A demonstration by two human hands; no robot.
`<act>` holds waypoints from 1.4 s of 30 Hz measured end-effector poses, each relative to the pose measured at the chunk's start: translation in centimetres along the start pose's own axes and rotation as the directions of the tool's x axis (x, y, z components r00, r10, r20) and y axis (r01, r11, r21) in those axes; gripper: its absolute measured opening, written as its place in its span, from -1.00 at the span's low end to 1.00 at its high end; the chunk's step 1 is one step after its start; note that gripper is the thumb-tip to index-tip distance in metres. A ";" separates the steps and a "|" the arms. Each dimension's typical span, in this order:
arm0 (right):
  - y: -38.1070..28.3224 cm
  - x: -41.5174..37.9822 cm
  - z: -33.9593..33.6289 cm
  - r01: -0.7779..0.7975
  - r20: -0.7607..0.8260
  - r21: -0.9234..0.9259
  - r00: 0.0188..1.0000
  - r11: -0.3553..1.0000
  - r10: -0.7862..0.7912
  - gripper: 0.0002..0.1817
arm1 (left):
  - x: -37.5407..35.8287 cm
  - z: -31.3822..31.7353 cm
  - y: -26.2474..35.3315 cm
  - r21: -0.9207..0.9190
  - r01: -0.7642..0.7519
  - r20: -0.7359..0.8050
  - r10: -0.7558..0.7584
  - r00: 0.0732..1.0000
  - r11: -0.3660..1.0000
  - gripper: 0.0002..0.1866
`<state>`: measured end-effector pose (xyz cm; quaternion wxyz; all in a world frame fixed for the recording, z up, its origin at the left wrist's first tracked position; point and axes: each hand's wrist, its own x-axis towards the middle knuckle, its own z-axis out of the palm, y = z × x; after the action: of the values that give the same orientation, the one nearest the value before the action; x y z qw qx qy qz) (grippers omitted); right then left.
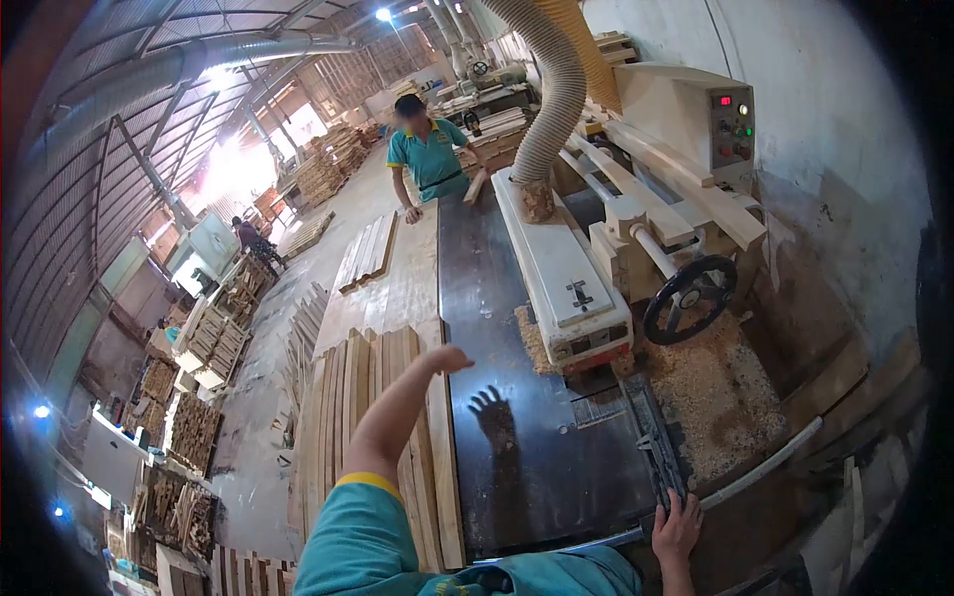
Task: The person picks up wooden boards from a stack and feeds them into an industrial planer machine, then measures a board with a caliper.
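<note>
My left hand [452, 360] hovers over the left part of the dark metal machine table [542, 477], holding nothing. Its fingers are seen nearly edge-on, and a dark reflection of a hand with spread fingers shows on the polished surface. Left of it lie long wooden strips [343, 397] in a row. My right hand [678, 526] rests with fingers apart on the near end of a dark metal feed track [651, 447], which runs under the white machine housing [561, 263].
A co-worker [432, 159] stands at the table's far end, one hand by a piece of wood [475, 187]. A black handwheel [691, 298] juts out at right, above sawdust [720, 397]. A ribbed hose [547, 99] rises from the housing. More strips [368, 253] lie farther off.
</note>
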<state>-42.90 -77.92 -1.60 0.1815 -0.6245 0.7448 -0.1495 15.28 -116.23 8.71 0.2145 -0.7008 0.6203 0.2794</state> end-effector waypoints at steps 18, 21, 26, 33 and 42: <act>-0.5 0.0 -0.7 0.005 0.022 -0.002 1.000 1.000 -0.005 -0.50 | -3.8 17.9 -6.6 0.393 0.258 -0.357 -0.113 0.927 0.883 -0.36; -0.2 -0.1 -0.2 0.021 -0.008 -0.020 1.000 1.000 -0.021 -0.48 | -6.8 17.7 -4.3 0.101 0.237 -0.489 -0.159 0.858 0.966 -0.24; -0.6 0.2 -0.3 -0.012 0.031 -0.018 0.999 1.000 0.013 -0.47 | -8.9 19.2 -4.7 -0.192 0.351 -0.511 -0.399 0.761 0.916 0.01; -0.2 0.0 0.6 0.024 -0.039 -0.096 0.999 0.995 -0.028 -0.47 | -11.8 15.0 0.6 -0.200 -0.307 -0.804 0.024 0.595 0.930 -0.15; -0.7 0.0 0.6 -0.005 0.025 -0.141 1.000 0.990 0.009 -0.47 | -38.5 -0.1 17.5 0.431 -0.794 -0.813 0.566 -0.135 0.429 -0.29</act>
<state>-41.98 -78.00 -1.79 0.1471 -0.6351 0.7532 -0.0880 -4.84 -89.90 34.91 -0.4165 -0.3039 0.8566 -0.0206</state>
